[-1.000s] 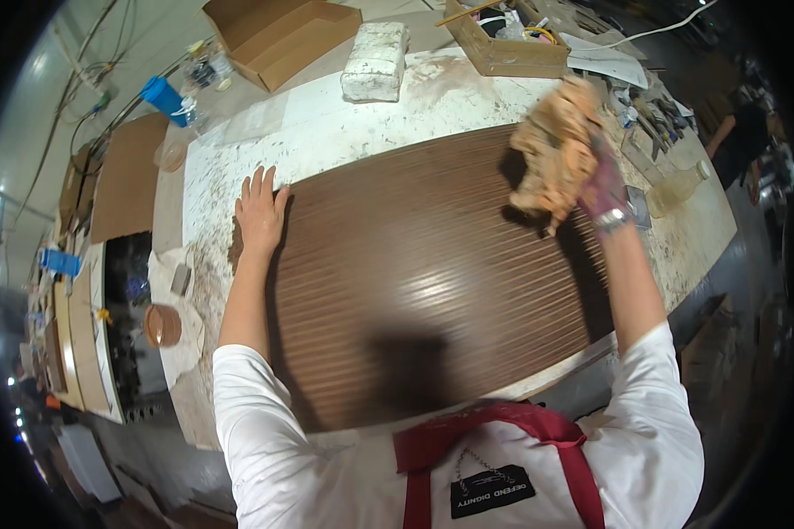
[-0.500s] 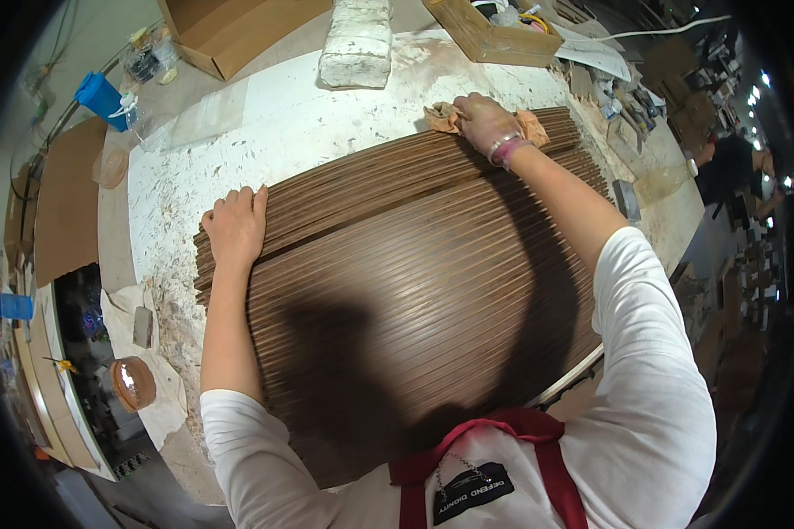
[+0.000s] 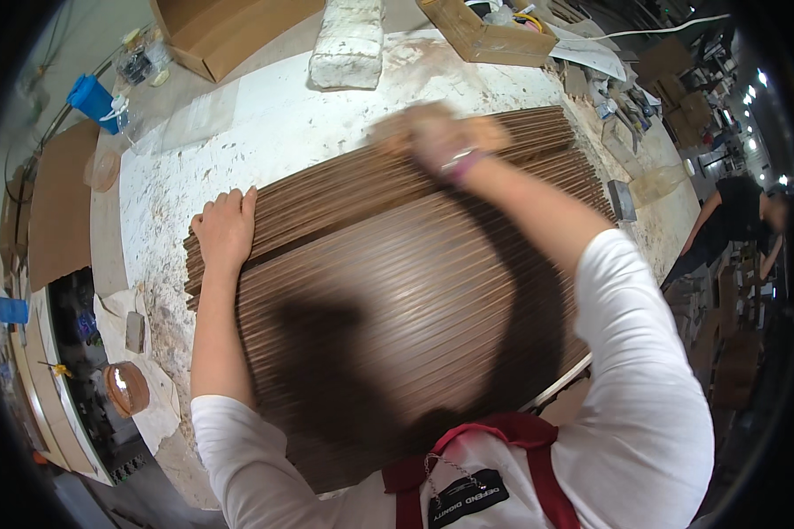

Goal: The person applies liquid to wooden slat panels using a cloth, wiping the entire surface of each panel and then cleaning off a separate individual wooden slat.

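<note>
While ribbed strip [image 3: 326,198] slants lengthwise toward far right, left hand [image 3: 224,234] lies flat, right hand [image 3: 438,148] clutches cloth [image 3: 487,132].

Count as found: hands, two — one left hand [image 3: 225,227], one right hand [image 3: 441,148]; cloth [image 3: 492,132], one; brown ribs [image 3: 397,291], too numerous to count. Grey blocks [image 3: 622,201], two; white block [image 3: 348,48], one; cardboard box [image 3: 238,48], one; wooden box [image 3: 503,53], one; co-worker [image 3: 738,216] — one.

Panel [image 3: 415,304] on table [image 3: 278,128], block [image 3: 348,48] behind
</note>
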The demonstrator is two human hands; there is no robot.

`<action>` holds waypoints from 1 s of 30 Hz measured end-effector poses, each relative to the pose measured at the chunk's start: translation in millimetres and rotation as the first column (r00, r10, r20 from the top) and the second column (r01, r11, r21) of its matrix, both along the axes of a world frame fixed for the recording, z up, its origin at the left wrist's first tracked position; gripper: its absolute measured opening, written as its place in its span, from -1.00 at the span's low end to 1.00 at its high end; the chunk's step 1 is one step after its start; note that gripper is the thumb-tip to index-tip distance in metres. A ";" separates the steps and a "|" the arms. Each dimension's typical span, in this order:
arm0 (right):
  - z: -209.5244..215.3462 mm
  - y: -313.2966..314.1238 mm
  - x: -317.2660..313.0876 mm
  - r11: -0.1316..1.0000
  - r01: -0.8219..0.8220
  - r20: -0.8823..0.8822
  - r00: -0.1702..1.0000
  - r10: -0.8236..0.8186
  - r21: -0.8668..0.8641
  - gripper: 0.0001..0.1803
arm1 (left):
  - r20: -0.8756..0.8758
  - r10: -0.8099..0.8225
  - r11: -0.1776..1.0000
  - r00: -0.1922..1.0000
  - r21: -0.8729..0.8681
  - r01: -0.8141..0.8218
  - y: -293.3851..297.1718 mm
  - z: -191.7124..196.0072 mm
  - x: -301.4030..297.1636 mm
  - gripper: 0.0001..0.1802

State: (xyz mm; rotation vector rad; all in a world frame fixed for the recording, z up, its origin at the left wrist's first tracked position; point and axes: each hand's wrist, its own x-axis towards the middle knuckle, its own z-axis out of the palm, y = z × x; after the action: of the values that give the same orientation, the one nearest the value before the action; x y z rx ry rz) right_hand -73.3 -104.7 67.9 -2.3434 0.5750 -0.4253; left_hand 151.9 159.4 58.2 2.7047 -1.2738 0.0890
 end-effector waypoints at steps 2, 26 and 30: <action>35.0 78.4 53.1 0.982 -0.024 -0.080 0.996 0.040 0.190 -0.71 | -0.003 -0.009 1.000 1.000 -0.003 0.009 0.7 -1.6 0.9 -0.51; 12.4 -83.3 -81.7 0.996 -0.084 0.046 0.995 0.084 0.003 -0.76 | -0.084 -0.009 1.000 0.996 0.022 0.011 0.9 6.0 2.4 -0.55; 29.7 -100.5 -115.9 0.774 -0.029 -0.100 0.994 -0.045 -0.632 -0.96 | -0.079 -0.013 1.000 0.997 -0.003 0.013 -5.6 2.4 0.5 -0.55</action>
State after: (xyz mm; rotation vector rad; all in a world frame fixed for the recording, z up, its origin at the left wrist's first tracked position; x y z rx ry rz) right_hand -189.2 -205.2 97.6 -3.0344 0.5488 -0.5639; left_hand 152.4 153.8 60.6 2.6694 -1.2674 -0.0171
